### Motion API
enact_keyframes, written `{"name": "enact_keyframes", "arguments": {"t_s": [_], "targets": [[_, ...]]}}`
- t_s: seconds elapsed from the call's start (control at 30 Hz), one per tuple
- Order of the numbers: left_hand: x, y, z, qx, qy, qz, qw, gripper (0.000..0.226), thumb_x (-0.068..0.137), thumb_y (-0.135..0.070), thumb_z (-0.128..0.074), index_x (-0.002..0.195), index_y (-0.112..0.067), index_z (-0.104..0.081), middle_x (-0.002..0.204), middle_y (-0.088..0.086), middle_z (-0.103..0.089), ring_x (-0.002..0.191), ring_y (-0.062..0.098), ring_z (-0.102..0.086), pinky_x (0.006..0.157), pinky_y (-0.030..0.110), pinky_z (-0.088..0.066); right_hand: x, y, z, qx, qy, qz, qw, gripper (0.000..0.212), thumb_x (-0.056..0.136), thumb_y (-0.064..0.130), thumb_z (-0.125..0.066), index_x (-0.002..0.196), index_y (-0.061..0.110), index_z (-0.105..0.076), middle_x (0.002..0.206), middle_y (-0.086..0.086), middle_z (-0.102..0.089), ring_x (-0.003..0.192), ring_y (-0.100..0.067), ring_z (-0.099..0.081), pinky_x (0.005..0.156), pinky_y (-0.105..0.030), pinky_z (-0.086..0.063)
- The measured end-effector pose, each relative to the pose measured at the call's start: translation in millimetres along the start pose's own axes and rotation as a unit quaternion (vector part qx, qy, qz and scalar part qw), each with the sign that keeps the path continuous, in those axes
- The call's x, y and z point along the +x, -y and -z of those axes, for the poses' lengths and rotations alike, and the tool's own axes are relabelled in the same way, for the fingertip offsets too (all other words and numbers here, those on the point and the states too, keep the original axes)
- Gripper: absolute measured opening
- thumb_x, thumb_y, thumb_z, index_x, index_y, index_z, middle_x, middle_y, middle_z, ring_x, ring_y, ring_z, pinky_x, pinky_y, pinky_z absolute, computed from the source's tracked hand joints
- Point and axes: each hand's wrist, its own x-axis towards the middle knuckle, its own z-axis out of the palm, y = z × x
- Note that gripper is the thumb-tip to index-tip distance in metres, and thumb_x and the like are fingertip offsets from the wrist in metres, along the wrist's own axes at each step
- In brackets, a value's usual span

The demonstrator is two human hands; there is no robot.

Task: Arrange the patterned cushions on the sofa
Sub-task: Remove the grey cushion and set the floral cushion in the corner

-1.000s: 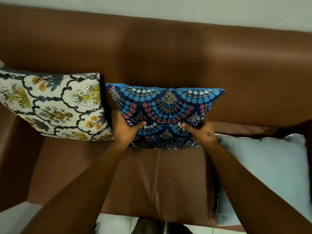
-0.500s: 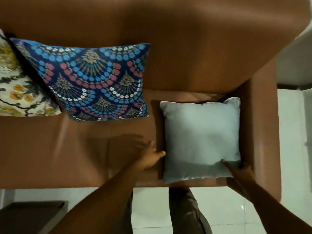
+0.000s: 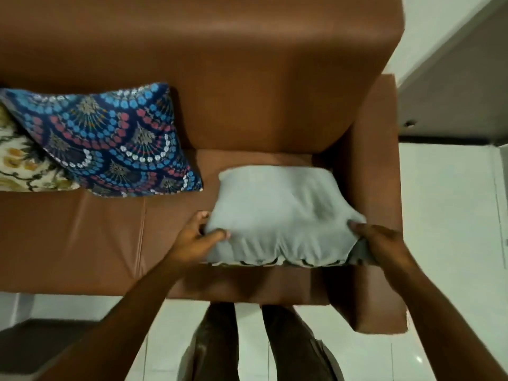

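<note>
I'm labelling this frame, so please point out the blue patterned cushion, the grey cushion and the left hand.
blue patterned cushion point(image 3: 110, 138): head view, middle of its printed face.
grey cushion point(image 3: 277, 210): head view, centre of its plain side.
left hand point(image 3: 196, 237): head view, back of the hand.

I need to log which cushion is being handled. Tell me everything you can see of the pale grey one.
The pale grey cushion is a soft, plain fabric square lying at the right end of the sofa seat, beside the armrest. Its near edge is lifted and bunched into creases, showing a strip of dark-and-cream pattern underneath. The left hand pinches its near left corner and the right hand grips its near right corner. It sits apart from the blue cushion.
</note>
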Motion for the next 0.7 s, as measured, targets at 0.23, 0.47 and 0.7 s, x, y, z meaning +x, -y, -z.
{"name": "enact_keyframes", "arguments": {"t_s": [0.23,0.47,0.7], "targets": [[54.0,-97.6,-1.8,-0.048,-0.021,-0.132,0.99,0.062,0.075,-0.033,-0.085,0.129,-0.027,-0.055,0.116,-0.018,-0.071,0.102,0.0,-0.069,0.083,0.011,-0.054,49.8,118.6,-13.0,0.246,0.083,0.194,0.946,0.082,0.075,0.042,-0.085,0.146,0.017,-0.052,0.123,-0.001,-0.074,0.101,-0.016,-0.076,0.077,-0.038,-0.062],[125.2,-108.9,-28.5,0.118,-0.034,-0.139,0.983,0.128,0.059,-0.034,-0.097,0.155,-0.014,-0.016,0.149,-0.003,-0.041,0.144,0.02,-0.039,0.118,0.034,-0.033,104.2,95.9,-56.6,0.076,0.065,0.187,0.977,0.107,0.054,0.033,-0.098,0.148,0.021,-0.048,0.14,0.002,-0.065,0.128,-0.019,-0.063,0.105,-0.047,-0.054],[124.9,-67.0,-39.2,0.093,-0.102,-0.166,0.977,0.119,0.064,-0.032,-0.095,0.157,-0.017,-0.023,0.151,0.001,-0.049,0.135,0.013,-0.048,0.109,0.03,-0.041,97.4,39.7,-65.1,0.108,-0.01,0.177,0.978,0.094,0.071,0.04,-0.09,0.151,0.028,-0.042,0.146,0.009,-0.058,0.135,-0.014,-0.056,0.103,-0.029,-0.05]]}}
